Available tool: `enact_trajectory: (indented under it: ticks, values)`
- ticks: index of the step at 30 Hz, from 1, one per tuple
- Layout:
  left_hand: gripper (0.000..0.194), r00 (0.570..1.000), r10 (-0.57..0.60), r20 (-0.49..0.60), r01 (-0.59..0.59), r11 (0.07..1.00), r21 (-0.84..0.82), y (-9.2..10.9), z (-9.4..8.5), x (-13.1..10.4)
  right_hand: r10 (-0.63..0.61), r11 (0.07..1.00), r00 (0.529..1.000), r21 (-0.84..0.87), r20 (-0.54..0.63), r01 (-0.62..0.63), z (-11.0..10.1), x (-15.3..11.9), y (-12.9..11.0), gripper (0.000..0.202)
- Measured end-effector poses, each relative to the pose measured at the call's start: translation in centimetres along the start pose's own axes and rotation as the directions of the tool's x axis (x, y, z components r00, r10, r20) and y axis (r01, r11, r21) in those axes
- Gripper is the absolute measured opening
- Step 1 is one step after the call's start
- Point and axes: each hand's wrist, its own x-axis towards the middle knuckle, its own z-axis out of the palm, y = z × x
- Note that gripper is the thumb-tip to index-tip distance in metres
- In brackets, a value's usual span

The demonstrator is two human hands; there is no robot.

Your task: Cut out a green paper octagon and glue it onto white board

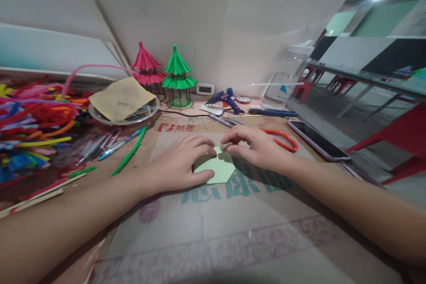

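A light green paper polygon (219, 169) lies flat on the cardboard sheet (199, 235). My left hand (183, 164) rests at its left side, thumb and fingers apart, with the fingertips on the paper's edge. Over the upper right corner of the paper, my right hand (246, 144) pinches a small greyish thing (226, 146) between thumb and fingers; it is too small to name.
Colourful pipe cleaners (36, 115) fill the left side. Behind stand a pink pagoda (147, 64), a green pagoda (179, 77), a blue glue gun (225, 98) and a clear bottle (282, 82). Red-orange scissor handles (282, 141) and a phone (317, 140) lie at right.
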Motion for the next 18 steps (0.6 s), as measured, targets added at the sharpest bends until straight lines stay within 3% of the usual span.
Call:
enact_trajectory:
  ticks: [3, 6, 10, 13, 16, 18]
  values:
    - [0.03, 0.999, 0.006, 0.043, -0.006, 1.0, -0.008, 0.0, -0.2, -0.1, -0.1, 0.995, 0.985, -0.004, 0.139, 0.102, 0.5, -0.3, -0.9, 0.01]
    - [0.028, 0.998, 0.004, 0.064, -0.004, 1.0, -0.002, -0.1, -0.3, -0.1, -0.195, 0.973, 0.959, -0.083, 0.207, 0.216, 0.6, -0.5, -1.6, 0.015]
    - [0.031, 0.996, 0.008, 0.087, -0.01, 1.0, 0.023, -0.2, -0.4, -0.2, -0.125, 0.966, 0.931, -0.171, 0.342, 0.193, -0.6, -0.5, -2.2, 0.019]
    - [0.032, 0.996, 0.01, 0.092, -0.013, 1.0, 0.026, -0.3, -0.3, -0.2, -0.092, 0.971, 0.939, -0.18, 0.331, 0.159, -0.7, -0.6, -2.6, 0.017]
    - [0.029, 0.997, 0.016, 0.081, -0.019, 0.999, 0.031, -0.3, -0.1, -0.1, -0.15, 0.978, 0.954, -0.102, 0.259, 0.182, -0.1, -0.8, -3.2, 0.015]
    - [0.029, 0.997, 0.017, 0.081, -0.02, 0.999, 0.031, -0.3, -0.1, -0.1, -0.143, 0.981, 0.944, -0.083, 0.298, 0.175, 0.0, -0.7, -3.7, 0.016]
